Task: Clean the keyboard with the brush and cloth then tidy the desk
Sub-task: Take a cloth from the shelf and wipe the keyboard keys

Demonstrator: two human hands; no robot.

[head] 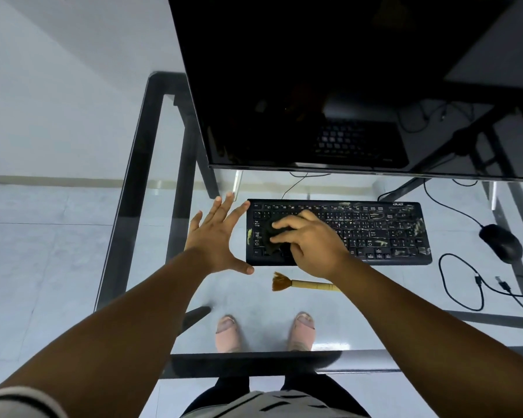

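The keyboard (338,233) lies on the glass desk (254,306), its long axis running left to right across your front. Your right hand (308,239) presses a dark cloth (272,236) onto its left end; smears remain toward its right end, so the wipe must travel rightward. Your left hand (218,236) is spread flat, fingers wide, holding nothing, just beside the keyboard's left edge. Count: one keyboard, one cloth, one brush (302,283) lying near the front edge, one mouse (500,242).

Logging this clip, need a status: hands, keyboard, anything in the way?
Right hand grips dark cloth on keyboard left half. Left hand open, fingers spread at keyboard's left edge. Pale smears on right keys. Brush idle in front, clear.
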